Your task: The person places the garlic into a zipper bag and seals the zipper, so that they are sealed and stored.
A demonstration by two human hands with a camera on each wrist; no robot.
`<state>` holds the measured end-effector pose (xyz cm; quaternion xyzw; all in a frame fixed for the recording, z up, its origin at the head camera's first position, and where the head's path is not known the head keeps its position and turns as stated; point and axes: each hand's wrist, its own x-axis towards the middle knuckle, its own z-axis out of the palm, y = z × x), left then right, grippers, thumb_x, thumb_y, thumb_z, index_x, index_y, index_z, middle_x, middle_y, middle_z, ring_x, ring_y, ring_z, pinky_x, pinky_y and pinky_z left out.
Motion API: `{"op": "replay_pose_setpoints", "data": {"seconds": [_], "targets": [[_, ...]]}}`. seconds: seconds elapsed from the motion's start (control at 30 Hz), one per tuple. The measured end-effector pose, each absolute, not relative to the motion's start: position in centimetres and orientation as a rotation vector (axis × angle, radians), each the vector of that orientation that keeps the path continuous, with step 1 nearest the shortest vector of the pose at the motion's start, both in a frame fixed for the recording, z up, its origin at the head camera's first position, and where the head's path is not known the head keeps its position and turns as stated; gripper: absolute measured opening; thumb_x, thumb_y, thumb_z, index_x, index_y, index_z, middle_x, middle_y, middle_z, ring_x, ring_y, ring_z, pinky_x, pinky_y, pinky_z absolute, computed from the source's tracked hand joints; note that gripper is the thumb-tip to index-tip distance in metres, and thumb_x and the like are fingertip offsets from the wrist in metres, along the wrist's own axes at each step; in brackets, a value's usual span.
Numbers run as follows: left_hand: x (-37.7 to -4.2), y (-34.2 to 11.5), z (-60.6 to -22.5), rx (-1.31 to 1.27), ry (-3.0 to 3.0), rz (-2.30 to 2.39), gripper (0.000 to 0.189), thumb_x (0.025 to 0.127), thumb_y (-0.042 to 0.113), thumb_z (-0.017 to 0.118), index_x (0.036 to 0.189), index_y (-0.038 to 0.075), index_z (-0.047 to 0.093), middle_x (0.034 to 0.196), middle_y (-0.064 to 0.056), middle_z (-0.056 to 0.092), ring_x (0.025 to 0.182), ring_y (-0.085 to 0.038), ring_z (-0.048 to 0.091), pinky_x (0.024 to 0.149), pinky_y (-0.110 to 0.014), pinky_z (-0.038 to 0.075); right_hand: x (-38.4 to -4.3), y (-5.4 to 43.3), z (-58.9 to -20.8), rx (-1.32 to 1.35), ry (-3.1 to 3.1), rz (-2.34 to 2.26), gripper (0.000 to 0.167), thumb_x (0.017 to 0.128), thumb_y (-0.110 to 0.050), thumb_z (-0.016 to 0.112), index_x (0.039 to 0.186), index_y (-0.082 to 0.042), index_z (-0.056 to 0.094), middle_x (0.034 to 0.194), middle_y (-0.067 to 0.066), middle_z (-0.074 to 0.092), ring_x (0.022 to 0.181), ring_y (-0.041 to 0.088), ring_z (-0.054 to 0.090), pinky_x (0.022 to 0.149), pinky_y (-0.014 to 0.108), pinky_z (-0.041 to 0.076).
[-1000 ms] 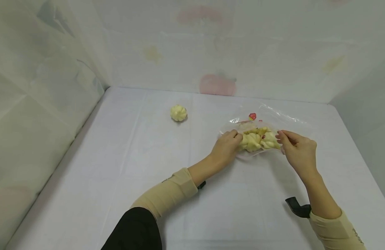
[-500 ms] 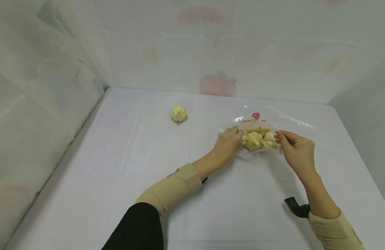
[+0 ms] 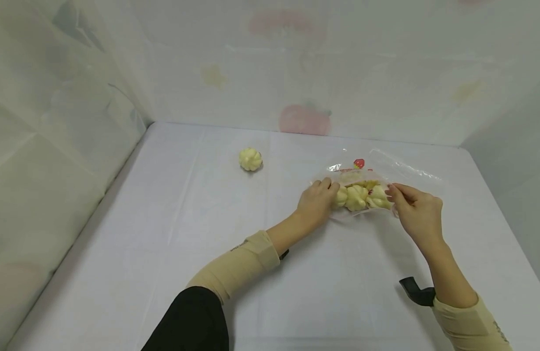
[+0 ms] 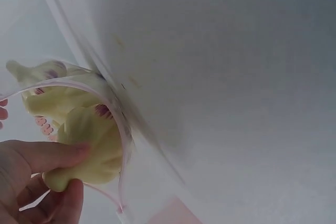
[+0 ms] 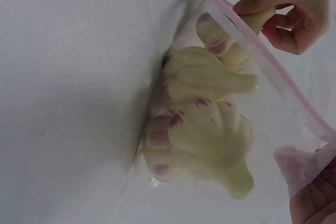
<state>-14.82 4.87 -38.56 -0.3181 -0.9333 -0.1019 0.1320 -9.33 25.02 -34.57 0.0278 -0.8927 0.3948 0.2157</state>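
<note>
A clear zip bag with a pink-edged mouth (image 5: 283,74) and a strawberry print lies at the right of the table in the head view, with several pale garlic bulbs (image 5: 210,135) inside. Thumb and fingers of my left hand (image 3: 316,202) pinch a garlic bulb (image 4: 97,140) by its stem. That bulb's purple-streaked body is inside the bag's mouth, its stem toward the opening. Across from it, my right hand (image 3: 421,212) pinches the bag's edge between thumb and fingers; in the right wrist view the film partly covers those fingertips (image 5: 291,158).
Another garlic bulb (image 3: 250,159) sits alone on the white table (image 3: 217,209), left of the bag and farther back. Pale printed sheeting (image 3: 384,87) rises behind the table and along both sides. Black wrist mounts (image 3: 418,291) jut from the forearms.
The bag has slid slightly right and its printed film lies a little differently. My left hand has shifted only slightly, while my right hand keeps nearly the same place at the bag's edge.
</note>
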Motion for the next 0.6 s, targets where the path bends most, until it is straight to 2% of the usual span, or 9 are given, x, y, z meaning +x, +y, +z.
{"op": "replay_pose_setpoints", "data": {"seconds": [0.33, 0.6], "targets": [[-14.9, 5.4, -38.7, -0.993, -2.552, -0.256, 0.008, 0.087, 0.003, 0.063, 0.092, 0.008, 0.065, 0.088, -0.004, 0.060, 0.077, -0.017, 0.061, 0.064, -0.024, 0.052, -9.3, 25.0, -34.4, 0.092, -2.467, 1.108, 0.020, 0.093, -0.001, 0.061, 0.101, 0.017, 0.068, 0.085, 0.030, 0.068, 0.070, -0.028, 0.047, 0.056, 0.001, 0.040], [-15.0, 6.1, -38.9, -0.987, -2.598, -0.153, 0.016, 0.089, 0.000, 0.059, 0.101, 0.007, 0.067, 0.093, -0.004, 0.062, 0.078, -0.016, 0.062, 0.066, -0.022, 0.053, -9.2, 24.9, -34.4, 0.125, -2.456, 1.123, 0.019, 0.092, 0.001, 0.061, 0.101, 0.016, 0.068, 0.084, 0.030, 0.068, 0.066, -0.025, 0.048, 0.053, 0.002, 0.040]]}}
